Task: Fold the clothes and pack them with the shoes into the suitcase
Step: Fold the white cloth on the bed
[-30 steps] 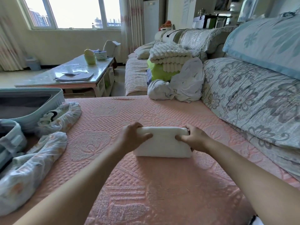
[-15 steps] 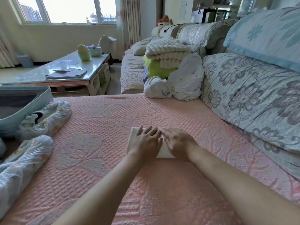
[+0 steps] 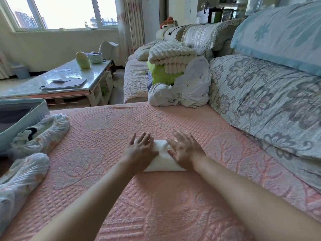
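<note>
A small folded white garment (image 3: 162,159) lies flat on the pink quilted sofa seat (image 3: 217,197). My left hand (image 3: 141,150) rests palm down on its left part, fingers spread. My right hand (image 3: 184,149) presses flat on its right part, fingers apart. Two shoes sit at the left in patterned cloth covers, one farther back (image 3: 43,132) and one nearer (image 3: 20,181). The open light-blue suitcase (image 3: 22,117) stands at the left edge, only partly in view. An unfolded white garment (image 3: 180,89) is heaped at the back of the seat.
Grey floral cushions (image 3: 260,101) line the right side, with a blue pillow (image 3: 281,32) above. A folded cream blanket (image 3: 172,57) sits on a lime-green bundle (image 3: 161,75) behind the heap. A glass coffee table (image 3: 57,80) holds papers and a green container.
Both hands gripped the folded garment's ends a second ago. They have since laid flat on top of it, and now spread slightly apart while pressing it down.
</note>
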`<state>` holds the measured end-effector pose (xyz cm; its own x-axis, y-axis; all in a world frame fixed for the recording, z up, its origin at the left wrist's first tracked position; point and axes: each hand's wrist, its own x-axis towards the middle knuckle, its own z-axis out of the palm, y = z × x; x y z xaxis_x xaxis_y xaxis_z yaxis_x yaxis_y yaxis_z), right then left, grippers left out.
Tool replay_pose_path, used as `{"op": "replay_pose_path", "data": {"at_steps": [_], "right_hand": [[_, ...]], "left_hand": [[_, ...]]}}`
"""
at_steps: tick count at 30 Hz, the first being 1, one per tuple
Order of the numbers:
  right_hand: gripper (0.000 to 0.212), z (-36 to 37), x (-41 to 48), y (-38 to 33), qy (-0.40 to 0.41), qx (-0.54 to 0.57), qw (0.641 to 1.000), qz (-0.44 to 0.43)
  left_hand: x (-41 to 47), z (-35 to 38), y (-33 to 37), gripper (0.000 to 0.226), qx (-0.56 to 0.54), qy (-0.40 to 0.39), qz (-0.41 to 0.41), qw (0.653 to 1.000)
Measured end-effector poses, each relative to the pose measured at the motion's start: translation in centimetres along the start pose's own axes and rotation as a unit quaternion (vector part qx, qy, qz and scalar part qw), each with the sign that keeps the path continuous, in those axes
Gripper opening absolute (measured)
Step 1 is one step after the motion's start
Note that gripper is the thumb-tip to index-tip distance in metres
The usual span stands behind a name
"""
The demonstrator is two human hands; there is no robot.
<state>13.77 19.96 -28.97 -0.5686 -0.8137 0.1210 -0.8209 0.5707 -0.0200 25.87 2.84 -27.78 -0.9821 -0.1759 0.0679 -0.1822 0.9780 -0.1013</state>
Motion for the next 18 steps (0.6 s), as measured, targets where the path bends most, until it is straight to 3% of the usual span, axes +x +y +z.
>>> {"op": "replay_pose_path", "data": {"at_steps": [2,4,6,8,10,15,18], "right_hand": [[0.034,0.3,-0.4,-0.5,0.116,-0.024,0.99,-0.072],[0.03,0.7,-0.9,-0.8,0.148,-0.021,0.982,-0.114],[0.049,-0.1,-1.0,-0.9,0.065,0.022,0.994,-0.081],[0.079,-0.5,-0.9,-0.5,-0.067,0.011,0.996,-0.059],[0.099,-1.1,-0.9,-0.5,-0.122,-0.034,0.991,-0.053],[0.099,-1.6,-0.2,-1.6,-0.136,-0.077,0.988,-0.019],[0.082,-2.4,0.0,-3.0,-0.125,-0.094,0.987,-0.022]], "left_hand": [[-0.8,-0.2,0.3,0.048,0.026,0.096,0.091,0.991],[-1.7,0.2,0.0,0.058,0.004,0.11,0.124,0.986],[-2.2,0.5,-0.5,0.088,-0.02,0.015,0.095,0.995],[-2.2,1.2,-1.0,0.095,-0.019,-0.02,0.073,0.997],[-1.6,1.4,-1.1,0.095,-0.032,-0.025,0.054,0.998],[-0.6,1.3,-1.2,0.083,-0.029,-0.03,0.024,0.999],[-1.1,1.0,-1.6,0.074,-0.029,-0.015,0.035,0.999]]}}
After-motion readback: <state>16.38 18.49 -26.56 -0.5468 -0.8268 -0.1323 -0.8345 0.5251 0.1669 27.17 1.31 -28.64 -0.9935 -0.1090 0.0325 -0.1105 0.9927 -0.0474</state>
